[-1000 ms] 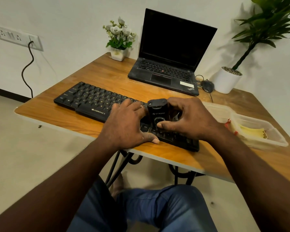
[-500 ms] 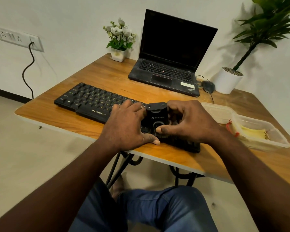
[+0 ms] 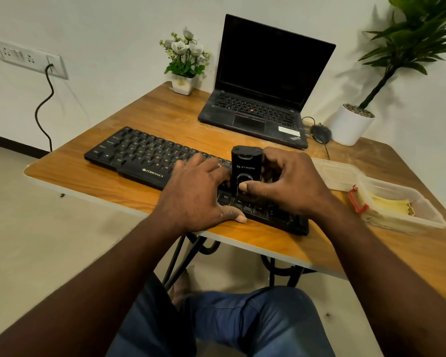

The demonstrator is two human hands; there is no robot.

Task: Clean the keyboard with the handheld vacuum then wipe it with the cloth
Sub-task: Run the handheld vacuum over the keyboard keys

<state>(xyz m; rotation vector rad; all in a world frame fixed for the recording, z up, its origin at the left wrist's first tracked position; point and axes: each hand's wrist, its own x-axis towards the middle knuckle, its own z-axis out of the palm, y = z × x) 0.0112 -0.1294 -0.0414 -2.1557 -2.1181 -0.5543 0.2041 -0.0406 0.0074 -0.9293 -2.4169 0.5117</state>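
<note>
**Vacuum upright on the keyboard's right half**

One desk (image 3: 144, 117) carries one open laptop (image 3: 268, 73), two plants, a tall plant (image 3: 350, 124) and a small flower pot (image 3: 183, 83), one keyboard (image 3: 144, 155) and one clear box (image 3: 410, 194) holding a yellow cloth (image 3: 392, 206). There are two hands. The left hand (image 3: 196, 191) lies flat on the keys. The right hand (image 3: 291, 184) grips the one vacuum (image 3: 246, 163), standing on the keys right of centre. One mouse (image 3: 321, 134) sits beside the laptop. The vacuum now stands more upright than half a second ago, and the left hand has stayed put.

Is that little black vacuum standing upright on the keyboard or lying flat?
Upright. The handheld vacuum stands on end on the keyboard, top end up, the right hand gripping it with the thumb on its front.
</note>
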